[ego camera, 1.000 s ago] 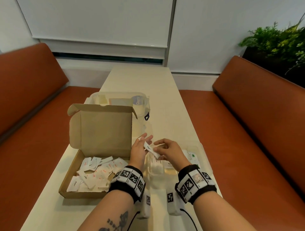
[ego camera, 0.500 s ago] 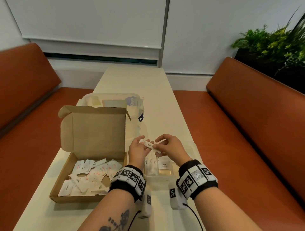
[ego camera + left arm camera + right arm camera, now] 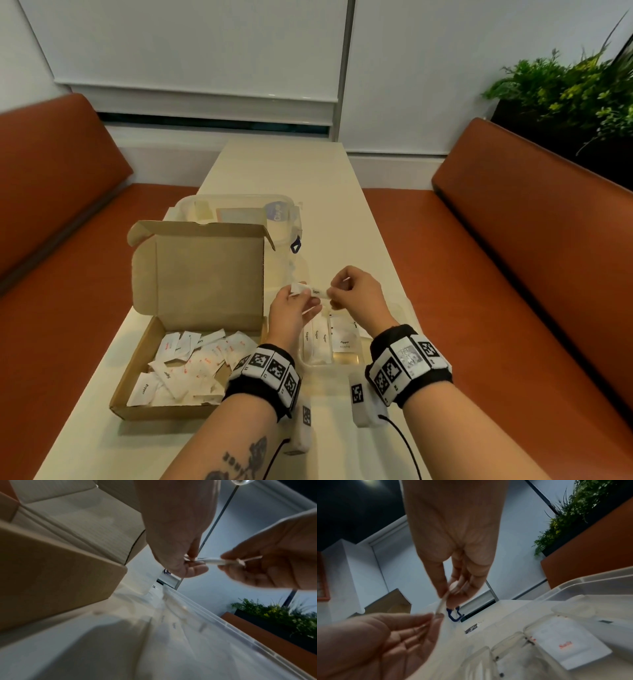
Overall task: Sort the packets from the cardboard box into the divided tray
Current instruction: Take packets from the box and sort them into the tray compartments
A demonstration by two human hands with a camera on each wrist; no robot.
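Note:
Both hands hold one long white sugar packet [image 3: 313, 291] level in the air above the clear divided tray [image 3: 359, 359]. My left hand [image 3: 294, 301] pinches its left end, and my right hand [image 3: 346, 291] pinches its right end. The same packet [image 3: 211, 561] appears edge-on in the left wrist view, and as a blurred strip [image 3: 441, 605] in the right wrist view. The tray holds sugar sticks [image 3: 317, 337] and a pepper sachet [image 3: 344, 341]; a red-lettered sachet [image 3: 568, 645] lies in another compartment. The open cardboard box [image 3: 144, 346] at left holds several white packets [image 3: 191, 363].
A clear lidded plastic container [image 3: 239, 212] with a blue clip [image 3: 295, 245] stands behind the box. The cream table [image 3: 291, 164] is narrow, with orange benches [image 3: 531, 246] on both sides. A plant [image 3: 565, 89] stands at the back right.
The packet has turned from slanted to level and has risen a little, with my hands drawn slightly apart along it. The camera view has shifted left.

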